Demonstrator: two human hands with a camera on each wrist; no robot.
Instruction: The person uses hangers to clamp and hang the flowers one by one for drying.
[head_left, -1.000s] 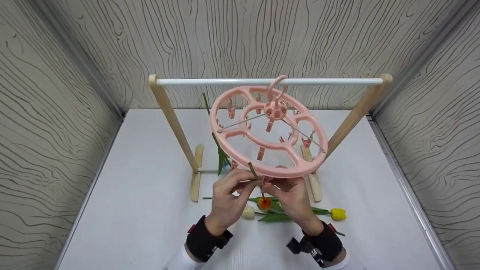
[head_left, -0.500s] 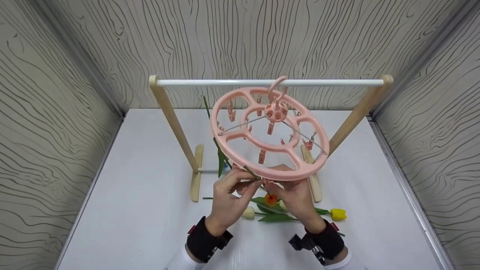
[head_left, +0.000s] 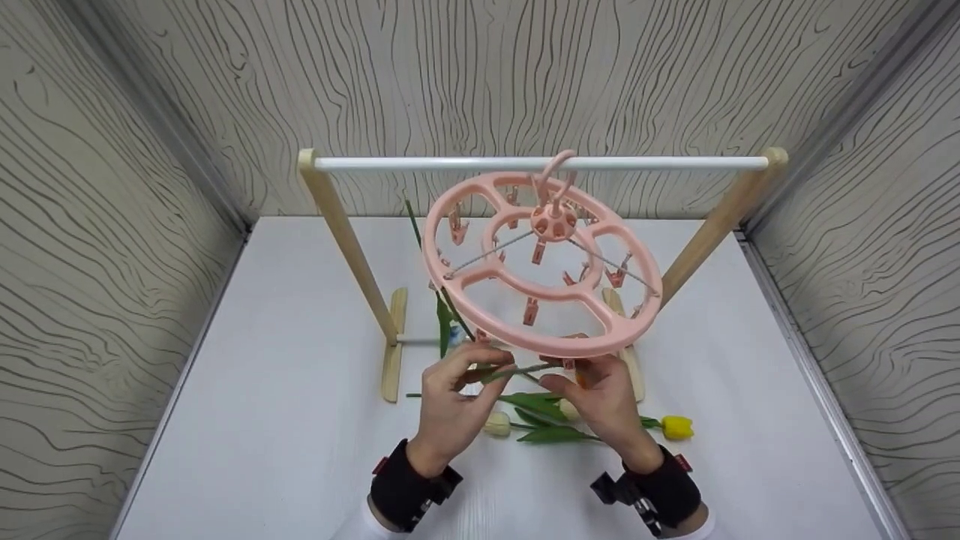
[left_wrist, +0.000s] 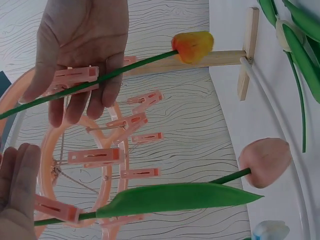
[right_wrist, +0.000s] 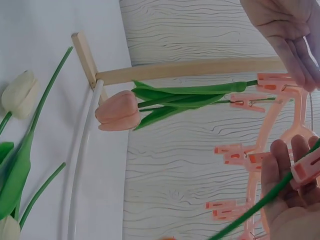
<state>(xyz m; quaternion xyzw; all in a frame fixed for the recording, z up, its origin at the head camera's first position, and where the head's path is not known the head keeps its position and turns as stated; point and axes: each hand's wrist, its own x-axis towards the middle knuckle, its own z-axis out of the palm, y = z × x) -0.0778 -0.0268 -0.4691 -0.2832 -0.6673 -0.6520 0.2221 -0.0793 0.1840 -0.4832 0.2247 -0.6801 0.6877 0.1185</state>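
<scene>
tulip (left_wrist: 192,47) with an orange and yellow head is held up in the air below the front rim of the pink ring (head_left: 555,346), its green stem (left_wrist: 135,65) running slantwise between the two hands. the left hand (head_left: 456,397) has bent fingers, thumb tip up near the forefinger, pinching the stem toward its bare end. the right hand (head_left: 604,394) is curled round a pink clip (right_wrist: 309,167), thumb to one side and fingers to the other; the stem runs against that clip, but whether it sits inside its bite i cannot tell. just beside the left hand, a pink tulip (right_wrist: 117,110) hangs head down from another clip (right_wrist: 270,82). the ring hangs by its hook (head_left: 546,169) from the white bar (head_left: 450,163) of a wooden stand (head_left: 349,255). on the white table (head_left: 300,420) lie white tulips (head_left: 496,424) and, farther right, a yellow tulip (head_left: 677,427).
</scene>
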